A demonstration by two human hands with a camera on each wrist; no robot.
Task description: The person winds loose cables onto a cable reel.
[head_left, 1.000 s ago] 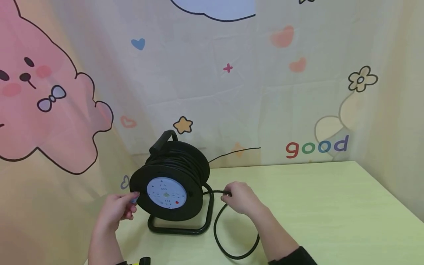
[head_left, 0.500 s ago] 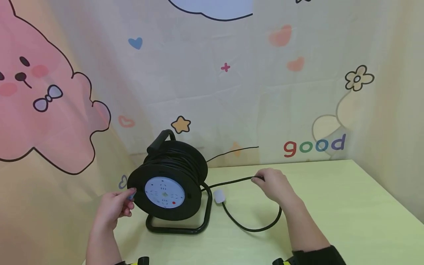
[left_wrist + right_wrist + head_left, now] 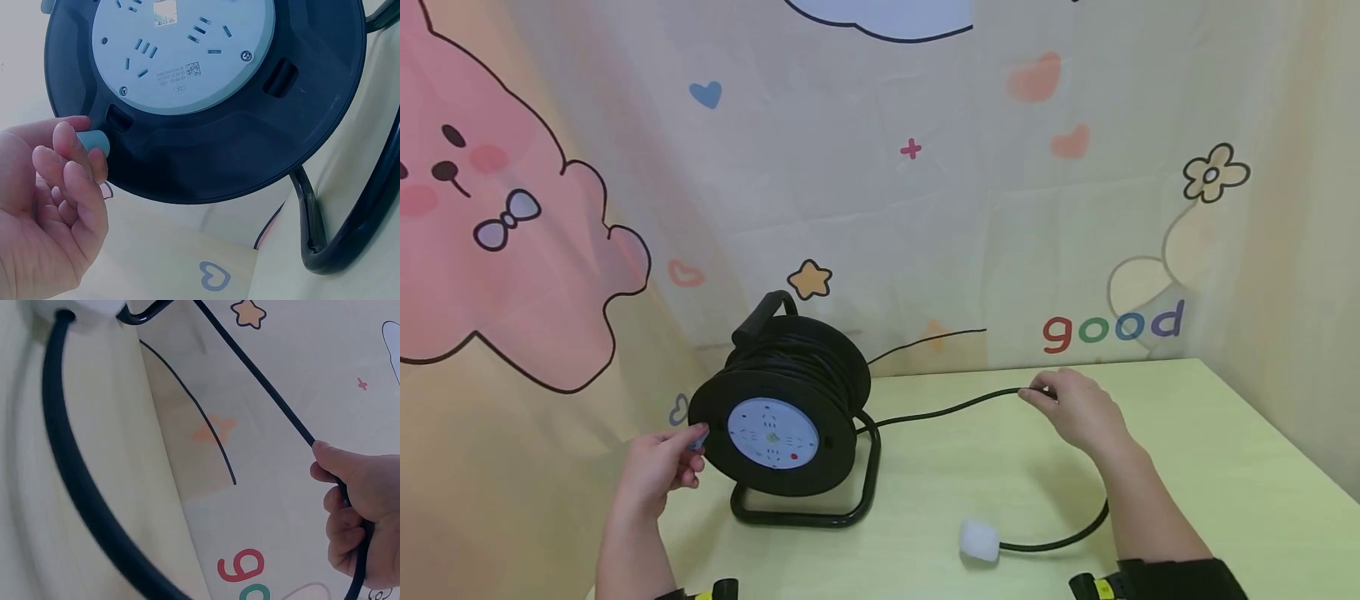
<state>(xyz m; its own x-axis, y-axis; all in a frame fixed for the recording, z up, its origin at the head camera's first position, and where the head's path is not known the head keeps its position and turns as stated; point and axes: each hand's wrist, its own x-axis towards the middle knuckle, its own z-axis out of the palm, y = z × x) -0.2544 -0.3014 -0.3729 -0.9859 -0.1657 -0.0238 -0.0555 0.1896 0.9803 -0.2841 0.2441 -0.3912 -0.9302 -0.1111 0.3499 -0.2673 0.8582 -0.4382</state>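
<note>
A black cable reel [image 3: 835,367] with a pale socket face [image 3: 773,433] stands on its tubular frame [image 3: 797,518] at the table's left side. At the reel's left rim my left hand [image 3: 658,467] pinches a small light blue crank knob [image 3: 95,144] between thumb and fingers. My right hand [image 3: 1078,412] grips the black cable [image 3: 951,408] over the table, to the right of the reel. From the reel the cable runs rightward into this hand. Its loose end curves back below the hand to a white plug [image 3: 980,540], low over the table's front part.
The pale green table [image 3: 1195,450] reaches back to a printed curtain [image 3: 880,208] with hearts, stars and a pink bear. A carrying handle [image 3: 760,321] sticks up from the reel's top. Wrist cameras with black straps [image 3: 1165,575] sit on both forearms.
My right hand has moved right, away from the reel, drawing out a longer stretch of cable. The plug has come into view and swung toward the front right. The left hand stays at the knob.
</note>
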